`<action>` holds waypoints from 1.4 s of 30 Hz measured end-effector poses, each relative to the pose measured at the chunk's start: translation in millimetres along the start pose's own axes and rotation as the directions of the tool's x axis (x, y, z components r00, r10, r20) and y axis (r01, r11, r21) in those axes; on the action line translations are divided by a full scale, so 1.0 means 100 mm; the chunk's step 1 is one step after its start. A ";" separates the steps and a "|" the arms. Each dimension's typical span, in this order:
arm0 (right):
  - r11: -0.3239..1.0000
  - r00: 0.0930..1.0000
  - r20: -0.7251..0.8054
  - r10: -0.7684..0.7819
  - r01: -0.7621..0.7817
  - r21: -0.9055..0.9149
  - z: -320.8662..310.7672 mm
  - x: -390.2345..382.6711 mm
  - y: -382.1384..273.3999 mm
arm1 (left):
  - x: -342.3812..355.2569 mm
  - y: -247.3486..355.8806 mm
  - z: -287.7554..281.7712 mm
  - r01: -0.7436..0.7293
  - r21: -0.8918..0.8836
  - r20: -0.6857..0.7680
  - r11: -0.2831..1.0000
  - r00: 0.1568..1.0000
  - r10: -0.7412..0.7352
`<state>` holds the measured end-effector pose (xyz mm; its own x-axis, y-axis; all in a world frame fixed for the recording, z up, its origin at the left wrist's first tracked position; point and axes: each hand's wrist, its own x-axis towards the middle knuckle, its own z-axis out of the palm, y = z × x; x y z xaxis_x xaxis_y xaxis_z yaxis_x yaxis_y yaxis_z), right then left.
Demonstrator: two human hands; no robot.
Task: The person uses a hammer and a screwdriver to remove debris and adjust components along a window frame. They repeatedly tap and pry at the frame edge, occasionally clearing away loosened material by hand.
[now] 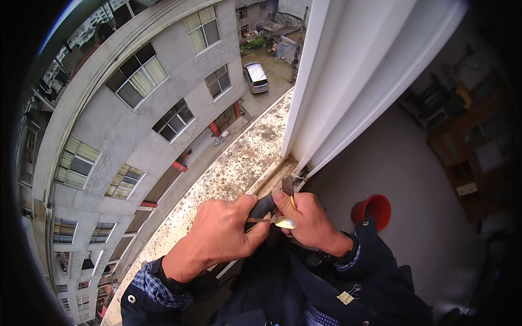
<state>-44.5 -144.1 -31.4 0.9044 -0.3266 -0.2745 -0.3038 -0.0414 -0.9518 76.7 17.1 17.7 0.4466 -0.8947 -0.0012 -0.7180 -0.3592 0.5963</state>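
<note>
My left hand (223,231) is closed around a thin metal tool (261,220) with a shiny pale, rounded end (284,223), pointing right, and touches a dark, bunched object (263,205), possibly cloth. My right hand (310,223) is closed on that dark object and on a tool with a brown flat head (287,183) and a narrow yellow part (293,202). Both hands meet above the window track (288,165), beside the white window frame (326,92). Their fingers partly hide what they hold.
A weathered, mottled outer ledge (250,157) runs left of the track, high over an alley with a parked car (255,76). A grey building (136,125) faces it. Indoors at right are a red bucket (371,212) on the grey floor (408,179) and wooden furniture (457,168).
</note>
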 end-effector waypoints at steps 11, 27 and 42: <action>0.995 0.994 0.107 0.024 -0.034 0.093 0.05 -0.22 0.09 | -0.36 0.28 0.11 0.050 0.139 0.028 0.989 0.998 -0.054; 0.994 0.998 0.050 -0.033 0.039 -0.107 -0.14 -0.18 0.22 | -0.31 0.25 0.48 0.019 0.141 -0.057 0.990 0.998 -0.011; 0.882 0.957 -0.056 -0.284 0.237 -0.407 0.03 -0.03 0.23 | 0.01 -0.31 0.12 -0.155 -0.065 0.001 0.986 0.988 0.156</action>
<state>-53.1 -140.9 -52.7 0.9352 -0.3538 0.0148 -0.1750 -0.4981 -0.8493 92.7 24.4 -9.8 0.3287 -0.9401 0.0906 -0.7425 -0.1979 0.6399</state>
